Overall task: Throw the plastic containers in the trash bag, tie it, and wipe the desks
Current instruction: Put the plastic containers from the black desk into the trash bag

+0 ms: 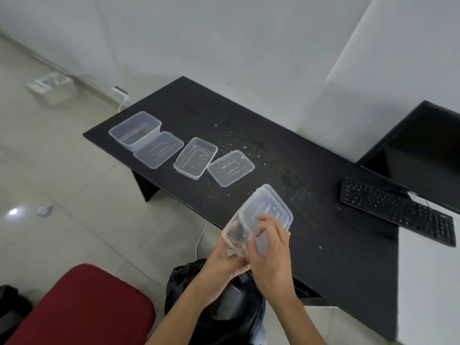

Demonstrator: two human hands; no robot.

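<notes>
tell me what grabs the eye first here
The left hand and right hand grip a clear container above the black trash bag at the near edge of the black desk. Farther left on its crumb-strewn top, two open tubs and two loose lids lie in a row.

Soft, even indoor light leaves only faint shadows, a small bright glare spot sits on the floor tiles (13, 211) at the left, the wide lens bows the desk (311, 195) edges, and the left hand (225, 260), right hand (271, 255) and plastic container (266, 212) they hold are slightly motion-blurred.
</notes>
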